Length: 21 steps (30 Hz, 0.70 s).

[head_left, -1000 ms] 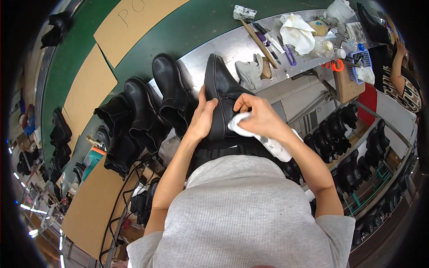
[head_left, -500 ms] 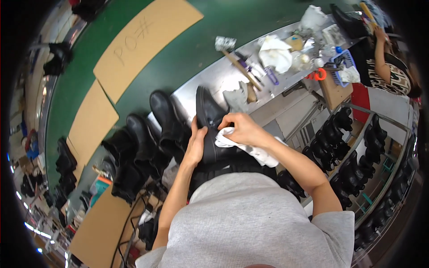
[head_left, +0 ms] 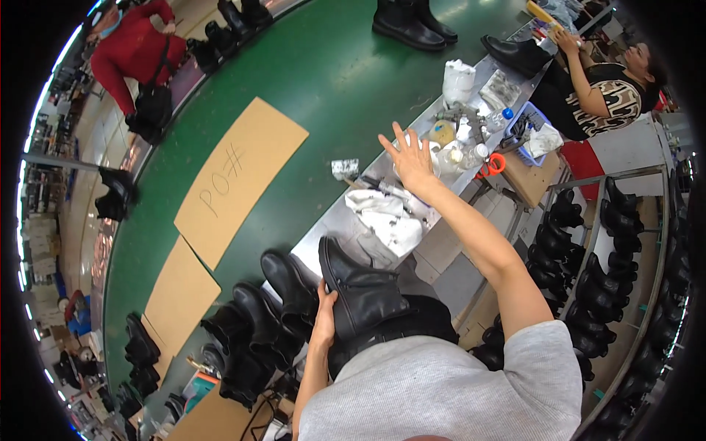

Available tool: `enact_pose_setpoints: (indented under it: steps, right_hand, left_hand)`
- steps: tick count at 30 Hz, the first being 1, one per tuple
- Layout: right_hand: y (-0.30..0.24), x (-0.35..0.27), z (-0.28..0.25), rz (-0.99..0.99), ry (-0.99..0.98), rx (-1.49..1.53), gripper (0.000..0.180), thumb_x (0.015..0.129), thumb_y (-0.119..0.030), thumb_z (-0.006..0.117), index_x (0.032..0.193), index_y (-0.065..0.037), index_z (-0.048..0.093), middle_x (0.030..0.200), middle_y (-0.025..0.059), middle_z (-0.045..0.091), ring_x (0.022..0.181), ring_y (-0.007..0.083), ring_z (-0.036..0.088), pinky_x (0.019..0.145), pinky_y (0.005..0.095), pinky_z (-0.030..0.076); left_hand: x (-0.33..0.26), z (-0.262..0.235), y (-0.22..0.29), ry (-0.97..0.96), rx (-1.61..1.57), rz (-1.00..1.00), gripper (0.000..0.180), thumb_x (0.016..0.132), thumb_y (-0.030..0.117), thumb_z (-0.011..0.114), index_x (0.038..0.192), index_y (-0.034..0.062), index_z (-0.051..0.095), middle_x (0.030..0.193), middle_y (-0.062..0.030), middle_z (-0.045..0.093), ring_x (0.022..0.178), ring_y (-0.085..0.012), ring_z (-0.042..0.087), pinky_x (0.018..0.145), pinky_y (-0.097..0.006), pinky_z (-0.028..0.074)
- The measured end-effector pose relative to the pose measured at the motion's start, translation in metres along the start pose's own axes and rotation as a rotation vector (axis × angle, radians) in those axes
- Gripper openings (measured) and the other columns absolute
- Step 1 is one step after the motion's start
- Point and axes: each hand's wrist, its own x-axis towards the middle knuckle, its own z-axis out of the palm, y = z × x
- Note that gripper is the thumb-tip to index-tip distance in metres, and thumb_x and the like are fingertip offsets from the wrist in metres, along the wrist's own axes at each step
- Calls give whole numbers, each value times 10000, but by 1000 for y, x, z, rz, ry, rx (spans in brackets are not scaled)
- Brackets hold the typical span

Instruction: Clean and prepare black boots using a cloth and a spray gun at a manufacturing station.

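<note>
- Left hand [head_left: 324, 317]: grasping boot [head_left: 362, 292] at its 2 o'clock.
- Right hand [head_left: 414, 165]: spread, holding nothing visible; bottles [head_left: 451, 158] at its 3 o'clock.
- Judged step: reaching; next calls for selective pinch.

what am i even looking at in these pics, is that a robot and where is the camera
There is no machine: these are a person's own two bare hands. Every picture comes from one fisheye camera worn on the head, looking down, which is why straight edges bend. The left hand holds a black boot close to the body. The right hand is stretched out, open, with nothing visible in it, near some clear bottles. A white cloth lies on the metal strip at the edge of the green table. Cardboard sheets lie on the green part, and more boots sit left of the held one.
</note>
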Motion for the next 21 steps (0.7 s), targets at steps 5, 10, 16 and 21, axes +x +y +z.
enact_pose_setpoints:
  steps: [5, 10, 16, 21]
  right_hand:
    - [34, 1, 43, 73, 96, 339, 283, 740, -30, 530, 982, -119, 646, 1126, 87, 542, 1107, 280, 450, 859, 429, 371]
    - [30, -21, -1, 104, 370, 1078, 182, 769, -8, 479, 858, -84, 620, 792, 49, 589, 769, 203, 571, 675, 314, 432]
    - [40, -85, -46, 986, 499, 1947, 509, 863, -6, 380, 1359, -108, 431, 629, -12, 482, 506, 58, 469, 453, 173, 371]
    - [92, -84, 12, 762, 96, 1586, 507, 856, 17, 389, 1350, -76, 451, 1044, 80, 629, 778, 136, 583, 698, 272, 483]
  left_hand:
    - [5, -3, -10, 31, 38, 4, 700, 882, 321, 407, 1464, 70, 111, 1353, -194, 381, 1153, -268, 485, 975, -302, 385]
    - [4, 1, -2, 6, -6, -46, 698, 878, 312, 410, 1463, 75, 113, 1374, -192, 356, 1142, -268, 500, 945, -314, 423]
    - [2, 9, 9, 41, 14, -41, 699, 880, 313, 410, 1464, 81, 104, 1392, -191, 334, 1158, -277, 490, 948, -327, 424]
    - [-9, 12, 7, 88, 105, -37, 713, 861, 315, 456, 1463, 88, 150, 1406, -150, 326, 1232, -266, 397, 1022, -332, 335]
